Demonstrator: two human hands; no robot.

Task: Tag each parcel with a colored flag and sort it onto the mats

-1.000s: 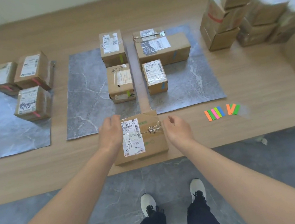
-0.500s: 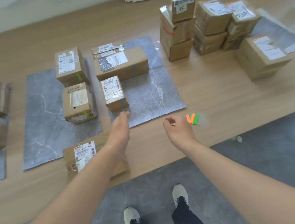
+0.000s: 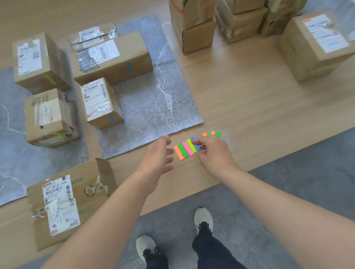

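At the blue flag (image 3: 196, 148), right fingers (image 3: 198, 142) now.

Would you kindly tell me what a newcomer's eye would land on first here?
The neon row of colored flags near the front edge of the wooden surface stands out, with the right hand pinching the blue flag at its end and the left hand open beside it. Then the flat parcel at near left and the stacked parcels at far right.

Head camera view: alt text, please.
A person's right hand pinches the blue paper flag in a row of neon flags on a wooden platform, the left hand open beside it. A flat cardboard parcel lies nearby; flagged cardboard boxes sit on grey marbled mats.
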